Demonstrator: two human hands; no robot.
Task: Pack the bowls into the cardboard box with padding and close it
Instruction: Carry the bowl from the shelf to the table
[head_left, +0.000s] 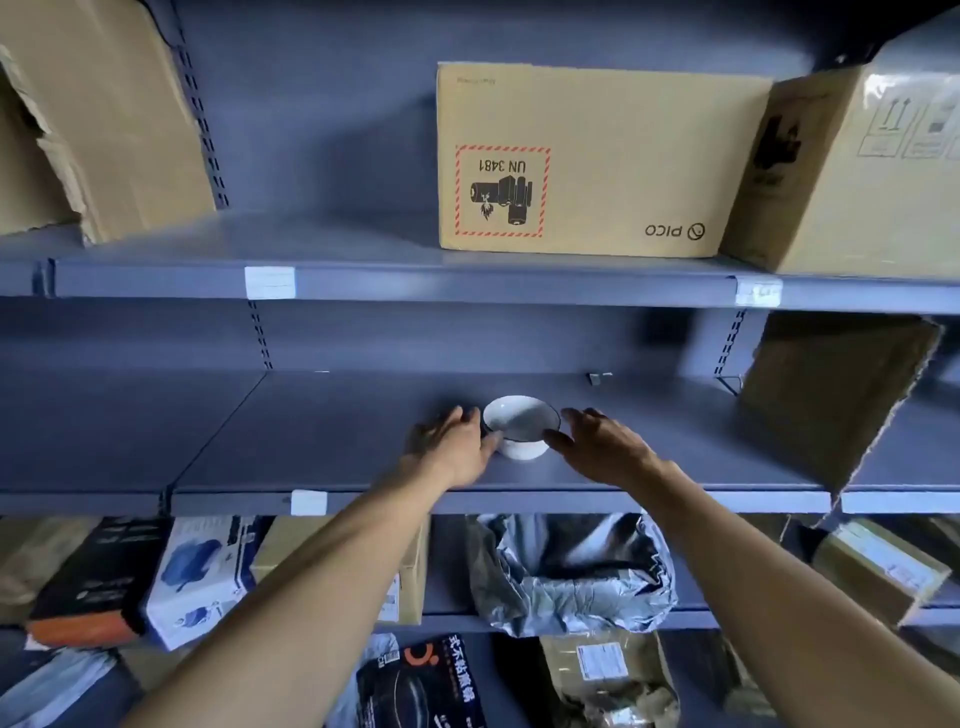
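On the grey-blue metal shelving unit, the middle shelf carries the task item. Above it, near the upper shelf's right end, stands a large brown cardboard box with an inverted red-bordered hazard label. Which carton is meant for packing cannot be determined.

The white glazed bowl with a thin dark rim sits upright about midway between the back wall and the front edge of the middle shelf. Whether it is one bowl or a nested stack cannot be told.

The left grip is spread, with its fingers and thumb lying against the bowl's left side; no firm closure is visible. The right grip is also spread, just beside the right rim and holding nothing; contact cannot be confirmed.

Assessment: the bowl appears ceramic, so rigid, brittle and moderately heavy for its size. The glaze is likely slick. It would be best held with both palms cupping the wall below the rim. Pinching the rim risks a slip or a chip against the metal shelf.
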